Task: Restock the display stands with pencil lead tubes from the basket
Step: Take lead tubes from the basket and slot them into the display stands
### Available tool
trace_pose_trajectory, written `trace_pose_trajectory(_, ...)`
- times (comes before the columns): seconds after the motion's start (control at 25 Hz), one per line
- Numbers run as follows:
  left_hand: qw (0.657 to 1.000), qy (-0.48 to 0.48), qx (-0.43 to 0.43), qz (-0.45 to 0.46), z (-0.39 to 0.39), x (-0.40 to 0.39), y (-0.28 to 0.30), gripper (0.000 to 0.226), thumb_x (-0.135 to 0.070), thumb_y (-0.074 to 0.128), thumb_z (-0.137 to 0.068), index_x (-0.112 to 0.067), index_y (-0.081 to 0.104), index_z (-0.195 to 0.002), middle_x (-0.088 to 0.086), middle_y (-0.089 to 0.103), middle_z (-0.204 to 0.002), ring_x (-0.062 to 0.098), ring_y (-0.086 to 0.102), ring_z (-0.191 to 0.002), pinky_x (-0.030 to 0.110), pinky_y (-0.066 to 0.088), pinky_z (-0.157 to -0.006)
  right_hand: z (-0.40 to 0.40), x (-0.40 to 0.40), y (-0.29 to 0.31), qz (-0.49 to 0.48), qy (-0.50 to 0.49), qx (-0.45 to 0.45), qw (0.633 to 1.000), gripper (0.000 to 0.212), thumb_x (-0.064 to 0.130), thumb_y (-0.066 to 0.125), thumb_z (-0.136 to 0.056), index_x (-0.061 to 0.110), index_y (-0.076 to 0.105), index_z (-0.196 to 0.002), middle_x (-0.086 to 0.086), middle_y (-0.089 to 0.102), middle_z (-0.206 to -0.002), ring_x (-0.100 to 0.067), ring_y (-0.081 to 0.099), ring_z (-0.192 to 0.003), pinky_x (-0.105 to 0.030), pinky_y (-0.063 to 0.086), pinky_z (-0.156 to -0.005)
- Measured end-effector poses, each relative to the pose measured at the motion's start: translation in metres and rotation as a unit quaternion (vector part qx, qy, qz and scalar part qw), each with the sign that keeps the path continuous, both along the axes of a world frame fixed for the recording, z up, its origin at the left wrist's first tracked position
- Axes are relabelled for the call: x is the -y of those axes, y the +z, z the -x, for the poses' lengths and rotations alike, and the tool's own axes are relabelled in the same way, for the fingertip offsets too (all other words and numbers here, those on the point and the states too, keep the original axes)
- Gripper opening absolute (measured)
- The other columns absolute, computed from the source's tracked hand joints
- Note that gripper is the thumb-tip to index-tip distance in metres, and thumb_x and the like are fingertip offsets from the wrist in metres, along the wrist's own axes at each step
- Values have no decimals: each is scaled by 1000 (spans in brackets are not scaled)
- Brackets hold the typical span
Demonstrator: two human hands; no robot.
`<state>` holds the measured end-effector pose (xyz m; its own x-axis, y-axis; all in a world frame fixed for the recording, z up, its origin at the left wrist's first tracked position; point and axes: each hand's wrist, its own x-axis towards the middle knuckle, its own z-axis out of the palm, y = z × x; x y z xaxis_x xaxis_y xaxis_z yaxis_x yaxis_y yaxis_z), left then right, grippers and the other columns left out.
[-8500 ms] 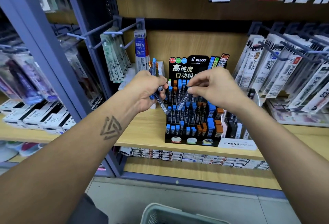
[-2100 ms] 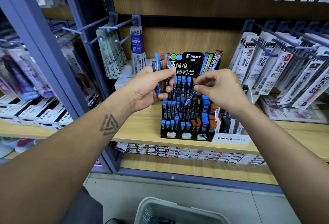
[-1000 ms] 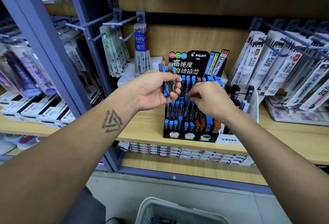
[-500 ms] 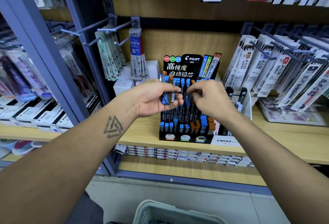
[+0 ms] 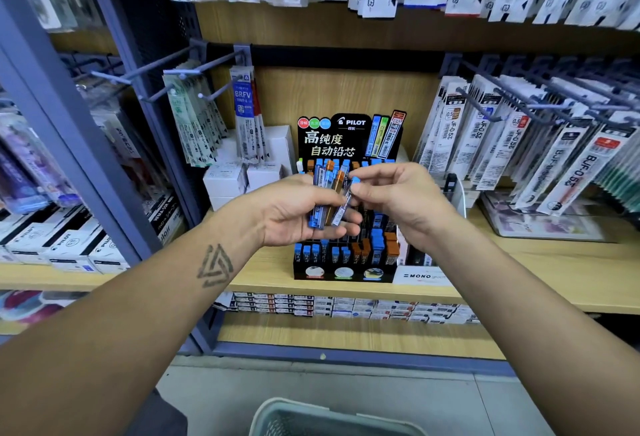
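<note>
Left hand [image 5: 298, 210] grips a bunch of pencil lead tubes [image 5: 325, 193], upright, in front of the black display stand [image 5: 346, 273] at the shelf's [image 5: 270, 276] front edge. Right hand [image 5: 398, 200] pinches one blue-capped tube [image 5: 348, 198] from that bunch. The basket [image 5: 311, 415] sits below on the floor.
</note>
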<state>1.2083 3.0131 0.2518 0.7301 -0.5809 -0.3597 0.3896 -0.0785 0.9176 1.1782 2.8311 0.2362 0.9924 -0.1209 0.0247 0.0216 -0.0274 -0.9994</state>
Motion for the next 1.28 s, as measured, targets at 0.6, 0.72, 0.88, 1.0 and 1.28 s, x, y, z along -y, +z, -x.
trace_pose_trajectory(0.6,999,39,-9,-20,-18,-5,-5,8,0,59,-96,-3,59,-103,24,66,-87,14,50,-54,18,37,-39,0,10,7,1,-9,31,999,12,0,75,-84,-1,74,-96,-16,73,-79,-20,71,-71,-25,59,-67)
trace_pose_trajectory(0.72,995,68,25,-69,-21,-10,-5,14,-1,61,-96,2,60,-110,22,65,-83,14,51,-51,18,36,-38,0,9,10,71,-9,56,996,7,0,75,-85,0,74,-91,-14,73,-78,-19,70,-70,-25,59,-67)
trace_pose_trajectory(0.88,992,109,28,-53,-28,-20,-4,20,-1,62,-94,1,57,-114,15,62,-70,14,50,-50,18,35,-37,2,8,11,213,3,60,975,4,1,75,-86,2,73,-89,-14,74,-79,-20,74,-70,-27,62,-69)
trace_pose_trajectory(1.0,994,101,28,-41,-25,-23,0,11,-1,62,-95,2,60,-105,14,61,-68,14,49,-52,17,35,-38,2,0,-2,366,10,77,927,7,6,73,-89,11,75,-94,-2,74,-78,-9,73,-68,-27,62,-74)
trace_pose_trajectory(1.28,995,99,11,-7,-22,-26,11,7,-4,59,-97,1,63,-100,11,60,-69,14,51,-54,17,37,-38,2,-14,-8,392,-9,133,911,5,15,75,-89,18,76,-93,7,74,-80,-7,71,-79,-31,59,-83)
